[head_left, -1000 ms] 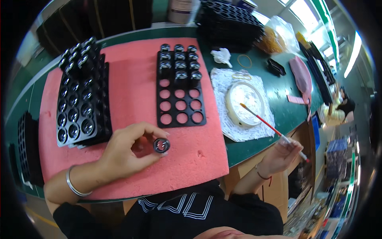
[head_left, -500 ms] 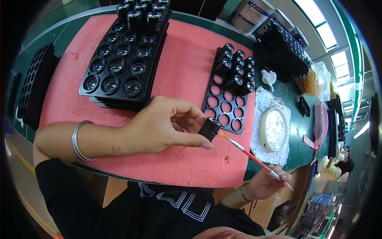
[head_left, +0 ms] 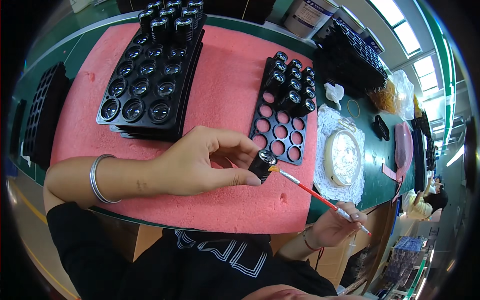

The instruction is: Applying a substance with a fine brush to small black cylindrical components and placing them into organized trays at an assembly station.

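Left hand (head_left: 200,162): grip closed only to the width of a black lens barrel (head_left: 258,170), pinched between thumb and fingers above the near part of the pink foam mat (head_left: 227,75). Barrel leans right, glass end up; likely held by its side to leave the rim exposed.

Right hand (head_left: 336,228): grip closed on a red-handled brush (head_left: 317,196), well back on the handle, probably to keep knuckles away from the glass. Bristles meet the barrel's right side near the rim; firm contact cannot be told.

The foam presumably cushions the glass. Small holed tray (head_left: 272,124) just beyond the barrel: upright barrels (head_left: 291,99) crowd its far rows, pink showing through the near holes. Their height obstructs reach from the far side.

Tray stack (head_left: 175,125) walls off the left. Round dish (head_left: 328,159) on white patterned sheeting (head_left: 322,184), right of the mat on the green bench (head_left: 371,172). Crumpled tissue (head_left: 333,93) farther back.
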{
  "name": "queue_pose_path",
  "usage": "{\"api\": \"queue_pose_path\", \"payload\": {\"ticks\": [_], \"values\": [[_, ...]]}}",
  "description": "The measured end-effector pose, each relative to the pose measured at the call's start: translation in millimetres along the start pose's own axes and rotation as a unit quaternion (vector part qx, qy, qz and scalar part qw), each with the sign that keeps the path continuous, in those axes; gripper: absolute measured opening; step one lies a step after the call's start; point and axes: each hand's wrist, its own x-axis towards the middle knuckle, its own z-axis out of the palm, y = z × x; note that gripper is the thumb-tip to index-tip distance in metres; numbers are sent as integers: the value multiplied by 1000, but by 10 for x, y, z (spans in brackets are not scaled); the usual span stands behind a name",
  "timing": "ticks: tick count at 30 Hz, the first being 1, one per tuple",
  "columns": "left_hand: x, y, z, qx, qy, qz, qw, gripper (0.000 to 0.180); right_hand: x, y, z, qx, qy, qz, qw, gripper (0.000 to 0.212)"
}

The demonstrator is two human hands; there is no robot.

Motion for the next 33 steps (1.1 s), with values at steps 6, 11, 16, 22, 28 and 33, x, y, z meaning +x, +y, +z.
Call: {"api": "queue_pose_path", "payload": {"ticks": [6, 11, 16, 22, 28, 33], "values": [[6, 23, -1, -39, -32, 14, 999, 33, -42, 16, 43, -43, 105, -34, 993, 20], [-10, 12, -6, -64, -39, 14, 997, 34, -5, 37, 28, 26, 36, -26, 999, 16], [-185, 295, 60, 69, -36, 65, 995, 32, -75, 11, 32, 110, 73, -53, 990, 19], [-215, 844, -277, 431, 98, 298, 846, 33, -82, 9, -4, -83, 90, -87, 989, 22], [-280, 1284, -840, 427, 322, 62, 843, 26, -58, 39, 30, -163, 114, -96, 975, 22], [-399, 1047, -1467, 572, 276, 23, 772, 26, -70, 18, 52, -184, 108, -95, 972, 22]]}}
